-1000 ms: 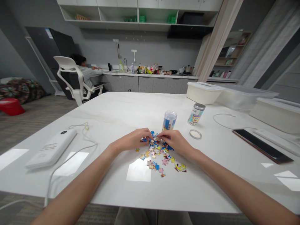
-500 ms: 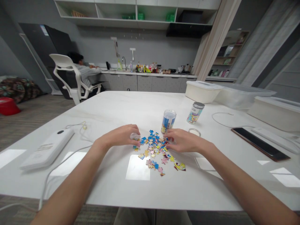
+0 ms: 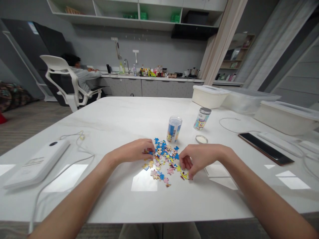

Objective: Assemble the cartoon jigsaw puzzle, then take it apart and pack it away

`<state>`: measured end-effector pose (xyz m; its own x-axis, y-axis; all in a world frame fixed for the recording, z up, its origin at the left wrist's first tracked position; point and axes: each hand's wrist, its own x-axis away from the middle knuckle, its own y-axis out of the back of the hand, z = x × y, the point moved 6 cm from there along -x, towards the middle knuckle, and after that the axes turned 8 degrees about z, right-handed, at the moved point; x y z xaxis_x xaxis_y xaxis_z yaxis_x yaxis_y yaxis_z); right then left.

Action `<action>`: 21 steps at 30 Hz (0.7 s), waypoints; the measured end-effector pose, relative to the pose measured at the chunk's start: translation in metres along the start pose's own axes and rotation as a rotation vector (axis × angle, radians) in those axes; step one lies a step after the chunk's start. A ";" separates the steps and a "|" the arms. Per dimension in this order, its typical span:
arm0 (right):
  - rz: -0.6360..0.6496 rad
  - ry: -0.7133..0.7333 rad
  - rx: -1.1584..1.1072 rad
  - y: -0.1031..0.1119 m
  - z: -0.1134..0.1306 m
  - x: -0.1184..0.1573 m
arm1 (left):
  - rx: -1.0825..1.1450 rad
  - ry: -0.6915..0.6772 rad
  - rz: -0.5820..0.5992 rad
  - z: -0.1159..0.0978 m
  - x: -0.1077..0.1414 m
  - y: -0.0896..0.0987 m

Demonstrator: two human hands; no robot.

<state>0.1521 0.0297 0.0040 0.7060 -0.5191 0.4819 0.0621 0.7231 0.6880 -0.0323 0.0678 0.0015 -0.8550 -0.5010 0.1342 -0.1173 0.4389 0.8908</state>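
Note:
A loose pile of small jigsaw puzzle pieces (image 3: 164, 151), in blue, yellow and pink, lies on the white table in front of me. My left hand (image 3: 139, 150) rests at the pile's left edge, its curved fingers and thumb apart around a few pieces. At the right edge is my right hand (image 3: 199, 157), thumb and fingers spread, with the fingertips down at some yellow pieces (image 3: 183, 174). Whether either hand grips a piece is hard to see. Just behind the pile stands a clear-topped can with a blue printed label (image 3: 174, 129), its lid off.
A metal ring-like lid (image 3: 201, 139) lies right of the can, near a second, closed can (image 3: 202, 119). Storage boxes (image 3: 210, 96) and a dark phone-like slab (image 3: 265, 148) are farther right. A white device (image 3: 37, 164) with cables lies left. A person (image 3: 83, 78) sits beyond the table.
My right hand has moved nearer to me, from beside the can to the yellow pieces. My left hand has shifted slightly right, into the pile's edge. The camera view has turned a little.

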 end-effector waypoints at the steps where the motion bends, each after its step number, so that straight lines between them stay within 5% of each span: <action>1: 0.010 0.014 -0.003 -0.004 0.003 -0.003 | -0.012 0.005 -0.008 0.001 0.001 0.000; 7: -0.140 0.142 0.045 -0.003 0.018 -0.020 | -0.031 0.032 -0.063 0.005 0.003 -0.001; 13: -0.408 0.163 0.202 0.017 0.011 -0.014 | 0.015 0.037 0.099 0.005 0.004 -0.015; 21: -0.334 0.138 0.167 -0.001 0.003 -0.031 | 0.106 -0.094 0.116 -0.003 0.002 -0.012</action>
<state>0.1275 0.0438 -0.0099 0.7550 -0.6389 0.1475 0.1966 0.4352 0.8786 -0.0309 0.0593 -0.0078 -0.9087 -0.3729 0.1877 -0.0637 0.5681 0.8205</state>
